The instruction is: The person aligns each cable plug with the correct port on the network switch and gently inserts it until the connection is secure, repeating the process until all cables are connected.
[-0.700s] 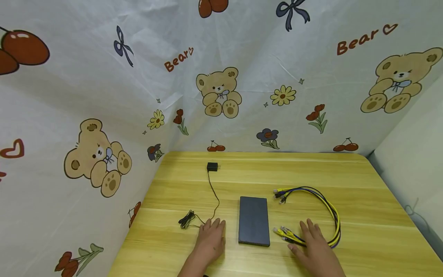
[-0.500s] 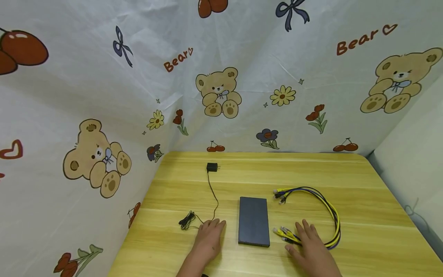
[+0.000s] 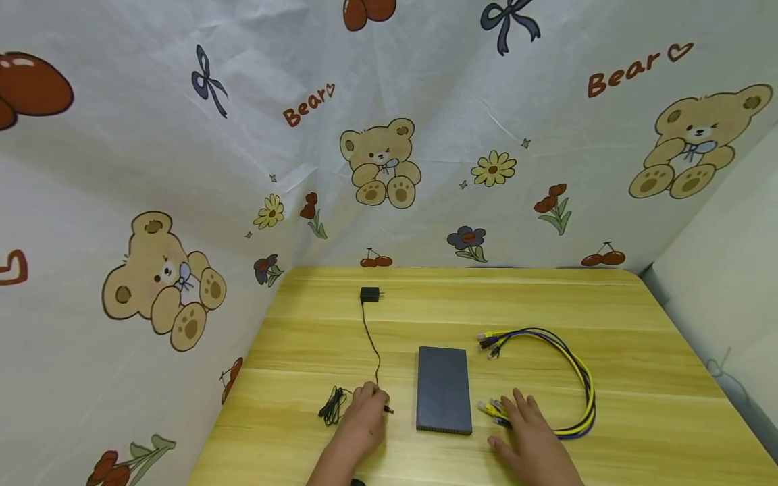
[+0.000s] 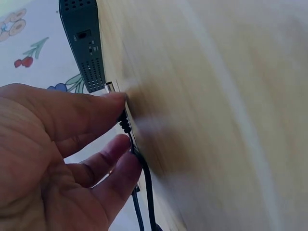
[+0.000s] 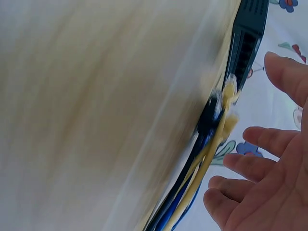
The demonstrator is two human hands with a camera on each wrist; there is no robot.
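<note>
Pinched in left hand (image 3: 365,418): barrel plug (image 3: 390,410) of black power cord (image 3: 371,334); right hand (image 3: 530,435) loose, gripping nothing.
Plug just left of dark box (image 3: 443,390), near half of table (image 3: 638,324); adapter (image 3: 369,294) far left; bundled coil (image 3: 332,406) left of the pinching hand; network cables (image 3: 586,385) looped at right, near ends by the right hand. Risks, as judged: plug might twist or slip, held only by fingertips; cord could tug back if the coil snags; near cable ends might be nudged askew by right fingers. Obscured: most of plug's body, behind fingers; near connectors, partly covered in head view, blurred in right wrist view; contact there cannot be told.
</note>
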